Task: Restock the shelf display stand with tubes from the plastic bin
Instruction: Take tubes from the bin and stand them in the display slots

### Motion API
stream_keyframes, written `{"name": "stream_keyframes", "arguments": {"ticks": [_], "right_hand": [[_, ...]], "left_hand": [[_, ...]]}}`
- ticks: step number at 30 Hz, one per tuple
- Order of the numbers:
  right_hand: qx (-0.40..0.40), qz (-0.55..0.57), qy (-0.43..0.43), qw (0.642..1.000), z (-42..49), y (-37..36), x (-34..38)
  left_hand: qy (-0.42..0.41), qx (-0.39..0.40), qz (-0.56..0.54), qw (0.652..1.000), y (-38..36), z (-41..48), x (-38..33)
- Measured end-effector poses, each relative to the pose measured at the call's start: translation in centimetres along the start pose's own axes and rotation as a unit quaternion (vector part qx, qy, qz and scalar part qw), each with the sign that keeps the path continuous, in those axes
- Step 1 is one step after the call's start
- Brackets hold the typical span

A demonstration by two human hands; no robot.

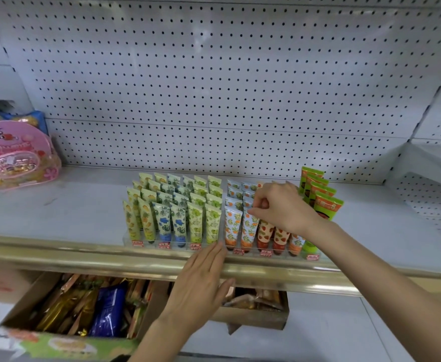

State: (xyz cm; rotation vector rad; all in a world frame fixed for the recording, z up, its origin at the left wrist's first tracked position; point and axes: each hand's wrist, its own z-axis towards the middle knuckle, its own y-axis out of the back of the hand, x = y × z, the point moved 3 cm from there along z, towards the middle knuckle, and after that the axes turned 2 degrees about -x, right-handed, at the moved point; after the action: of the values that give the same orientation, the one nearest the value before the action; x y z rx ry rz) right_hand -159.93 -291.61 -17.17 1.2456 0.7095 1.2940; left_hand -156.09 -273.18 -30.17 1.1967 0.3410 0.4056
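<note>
Two clear display stands (162,244) sit side by side on the white shelf, filled with upright tubes. The left one holds yellow, blue and green printed tubes (177,205). The right one holds orange-fruit tubes (232,226), strawberry tubes (265,233) and bright green tubes (323,202). My right hand (279,207) hovers over the right stand and pinches the top of an orange-fruit tube (249,226) in the front rows. My left hand (201,280) lies flat with straight fingers against the shelf's front edge, fingertips at the stand's base. No plastic bin is in view.
A gold trim rail (83,257) runs along the shelf front. A pink transparent bag of sweets (18,155) stands at the far left. Below the shelf, cardboard boxes (65,309) hold wrapped snack packets. White pegboard (214,87) forms the back wall.
</note>
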Motion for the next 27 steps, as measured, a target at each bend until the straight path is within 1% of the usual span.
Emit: {"name": "stream_keyframes", "arguments": {"ticks": [6,9,12,14,19,24,27], "right_hand": [[0.001,-0.007,0.008,1.000,0.1,0.1,-0.4],[0.000,0.004,0.008,1.000,0.2,0.2,-0.5],[-0.003,0.038,0.001,0.999,0.5,0.3,-0.6],[-0.006,0.044,0.001,0.999,0.7,0.3,-0.4],[-0.028,0.052,0.022,0.998,1.1,0.6,0.7],[-0.011,0.028,0.037,0.999,1.5,-0.3,2.1],[-0.001,0.001,0.038,0.999,1.6,-0.6,2.4]], "left_hand": [[-0.008,0.024,-0.006,1.000,-0.2,0.2,0.0],[0.006,0.035,-0.020,0.999,-0.1,0.1,0.2],[-0.001,0.028,-0.088,0.996,0.0,0.1,0.4],[-0.012,0.019,-0.113,0.993,-0.1,0.1,0.5],[-0.018,0.018,-0.107,0.994,-0.1,-0.2,0.6],[-0.017,0.039,-0.109,0.993,-0.5,-0.3,0.5],[-0.019,0.052,-0.060,0.997,-0.9,-0.4,0.6]]}}
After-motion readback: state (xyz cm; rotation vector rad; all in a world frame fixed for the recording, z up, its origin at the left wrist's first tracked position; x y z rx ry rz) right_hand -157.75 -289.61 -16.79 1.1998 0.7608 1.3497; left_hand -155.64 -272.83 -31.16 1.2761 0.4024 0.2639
